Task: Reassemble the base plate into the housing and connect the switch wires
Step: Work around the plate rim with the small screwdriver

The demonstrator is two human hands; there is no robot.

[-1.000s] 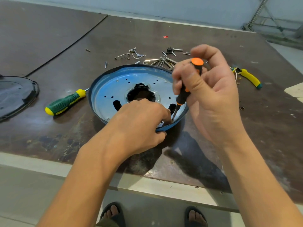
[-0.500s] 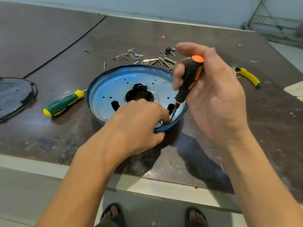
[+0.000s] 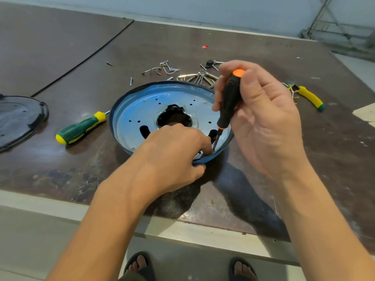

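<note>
A round blue housing (image 3: 121, 102) lies on the dark table with a silver base plate (image 3: 140, 112) inside it, black opening at its centre. My left hand (image 3: 174, 155) grips the housing's near rim, fingers curled over the edge and pressing near the plate. My right hand (image 3: 261, 116) holds a black screwdriver with an orange cap (image 3: 229, 102) upright between fingers and thumb. Its tip stands on the plate's near right edge, right beside my left fingertips. The screw under the tip is hidden.
A green and yellow screwdriver (image 3: 81, 127) lies left of the housing. Loose screws and metal clips (image 3: 168, 67) are scattered behind it. A black round cover (image 3: 20, 116) sits at the far left. Yellow-handled pliers (image 3: 308, 97) lie at the right. The table edge runs near my feet.
My right hand's fingers have shifted their hold round the screwdriver handle, as in turning it. The tip stays at the same spot and my left hand has not moved.
</note>
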